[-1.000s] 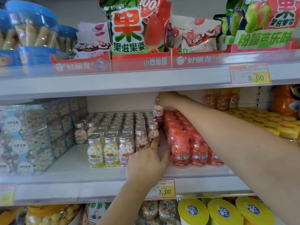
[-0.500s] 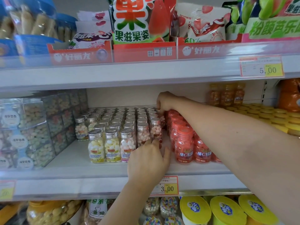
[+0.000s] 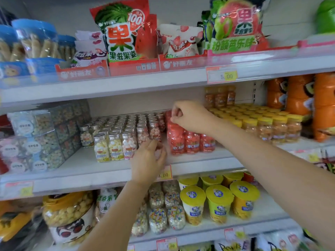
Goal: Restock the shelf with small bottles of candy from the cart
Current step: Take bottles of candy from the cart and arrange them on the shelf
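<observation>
Several rows of small silver-capped candy bottles [image 3: 126,131] stand in a block on the middle shelf [image 3: 87,167], holding yellow, white and pink candies. My left hand [image 3: 147,162] reaches up at the front right corner of that block, its fingers wrapped round a small bottle of pink candy [image 3: 158,152], which is blurred and partly hidden by the fingers. My right hand [image 3: 190,117] hovers higher, over the back of the red bottles [image 3: 192,142], with its fingers curled together and nothing visible in them. The cart is out of view.
Yellow-lidded jars [image 3: 262,124] fill the shelf right of the red bottles. Stacked clear candy boxes [image 3: 36,138] stand to the left. The upper shelf edge [image 3: 126,84] hangs low over the bottles. Yellow-topped cups [image 3: 217,201] and candy jars sit on the shelf below.
My right hand set a small bottle down at the back of the right-hand row, then drew back empty toward the red bottles. My left hand's fingers closed round the front bottle.
</observation>
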`<control>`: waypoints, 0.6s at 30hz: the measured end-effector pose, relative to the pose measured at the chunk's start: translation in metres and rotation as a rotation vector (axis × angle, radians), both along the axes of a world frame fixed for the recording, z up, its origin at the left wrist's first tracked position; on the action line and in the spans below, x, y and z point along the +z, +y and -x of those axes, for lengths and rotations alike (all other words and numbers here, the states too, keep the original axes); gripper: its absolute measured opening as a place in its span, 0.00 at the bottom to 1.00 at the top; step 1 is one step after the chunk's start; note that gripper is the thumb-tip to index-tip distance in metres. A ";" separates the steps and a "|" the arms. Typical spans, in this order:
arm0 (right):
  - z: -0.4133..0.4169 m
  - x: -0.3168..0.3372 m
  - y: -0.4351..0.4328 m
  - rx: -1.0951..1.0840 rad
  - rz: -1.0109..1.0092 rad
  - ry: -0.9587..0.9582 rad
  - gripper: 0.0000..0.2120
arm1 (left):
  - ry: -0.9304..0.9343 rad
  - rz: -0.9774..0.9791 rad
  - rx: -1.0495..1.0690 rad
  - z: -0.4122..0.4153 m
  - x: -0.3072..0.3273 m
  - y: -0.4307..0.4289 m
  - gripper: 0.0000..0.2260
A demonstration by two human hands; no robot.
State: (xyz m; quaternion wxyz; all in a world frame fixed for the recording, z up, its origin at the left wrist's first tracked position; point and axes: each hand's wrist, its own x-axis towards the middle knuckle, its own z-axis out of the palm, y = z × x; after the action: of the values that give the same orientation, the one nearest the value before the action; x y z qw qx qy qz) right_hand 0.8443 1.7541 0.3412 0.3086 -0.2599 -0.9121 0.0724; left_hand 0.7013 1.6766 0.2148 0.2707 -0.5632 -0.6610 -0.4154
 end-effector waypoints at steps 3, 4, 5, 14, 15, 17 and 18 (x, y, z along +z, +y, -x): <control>-0.058 -0.035 -0.034 0.032 0.000 0.048 0.07 | -0.096 -0.075 -0.178 -0.046 -0.022 -0.023 0.12; -0.076 -0.050 -0.040 0.040 0.007 -0.003 0.08 | -0.125 -0.030 -0.228 -0.066 -0.034 -0.032 0.14; -0.092 -0.067 -0.044 0.044 0.028 -0.076 0.09 | -0.148 0.038 -0.274 -0.085 -0.049 -0.041 0.16; -0.205 -0.274 -0.021 -0.117 0.616 -0.524 0.08 | -0.396 0.909 -0.341 -0.175 -0.214 -0.065 0.13; -0.214 -0.298 -0.018 -0.163 0.674 -0.570 0.11 | -0.485 0.983 -0.322 -0.181 -0.232 -0.064 0.09; -0.230 -0.348 -0.016 -0.243 0.812 -0.659 0.18 | -0.597 1.103 -0.282 -0.189 -0.272 -0.065 0.06; -0.237 -0.373 -0.015 -0.263 0.879 -0.689 0.21 | -0.640 1.149 -0.275 -0.192 -0.291 -0.066 0.06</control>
State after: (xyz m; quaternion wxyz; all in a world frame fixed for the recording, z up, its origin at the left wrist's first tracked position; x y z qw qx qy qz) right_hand 1.0815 1.7386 -0.0318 -0.1373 -0.4836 -0.8043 0.3168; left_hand 0.8929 1.6109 -0.0758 -0.3367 -0.5460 -0.7470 -0.1745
